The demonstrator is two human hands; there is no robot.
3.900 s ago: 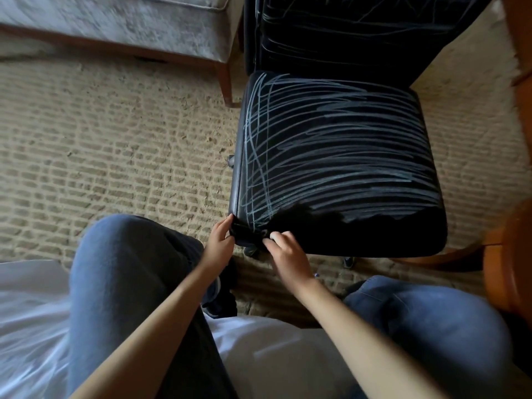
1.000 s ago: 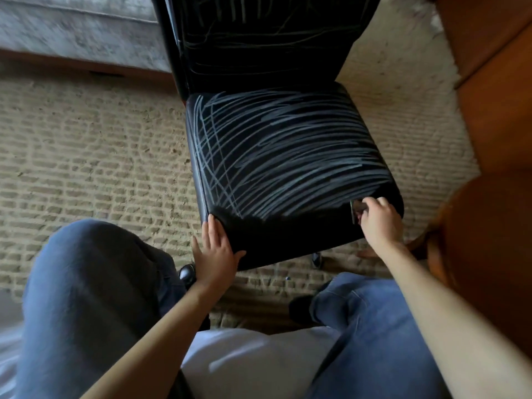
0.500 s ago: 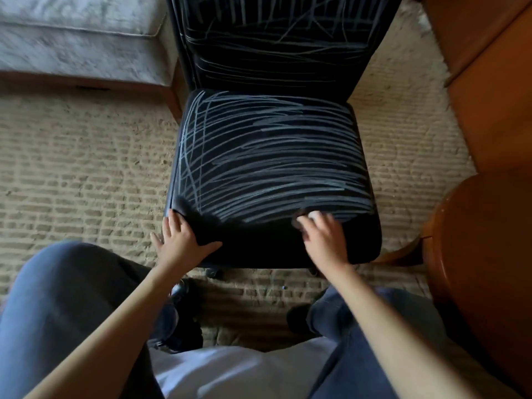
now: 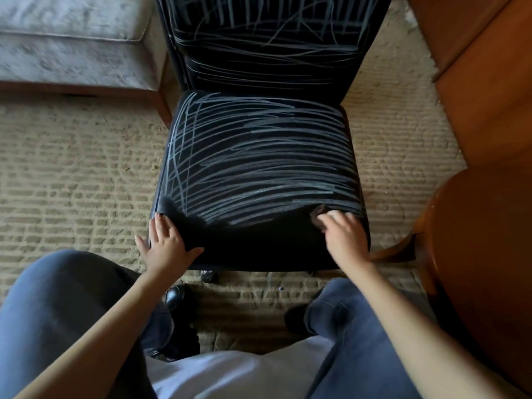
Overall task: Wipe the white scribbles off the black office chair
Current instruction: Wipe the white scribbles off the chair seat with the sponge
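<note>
The black office chair (image 4: 259,249) faces me on the carpet. White scribbles (image 4: 259,165) cover most of its seat and the lower backrest (image 4: 264,53). A strip along the seat's front edge is plain black. My left hand (image 4: 167,243) lies flat with spread fingers on the seat's front left corner. At the front right part of the seat, my right hand (image 4: 342,234) has its fingers curled round a small dark cloth (image 4: 318,216), pressed to the seat at the lower border of the scribbles.
A grey upholstered bench (image 4: 72,47) with a wooden frame stands at the back left. Orange-brown wooden furniture (image 4: 483,96) and a round wooden seat (image 4: 489,254) crowd the right side. Beige carpet (image 4: 72,174) lies to the left. My knees in blue jeans fill the foreground.
My right hand has slid right along the seat's front with the cloth, from the middle to the front right part. The left hand stays on the front left corner.
</note>
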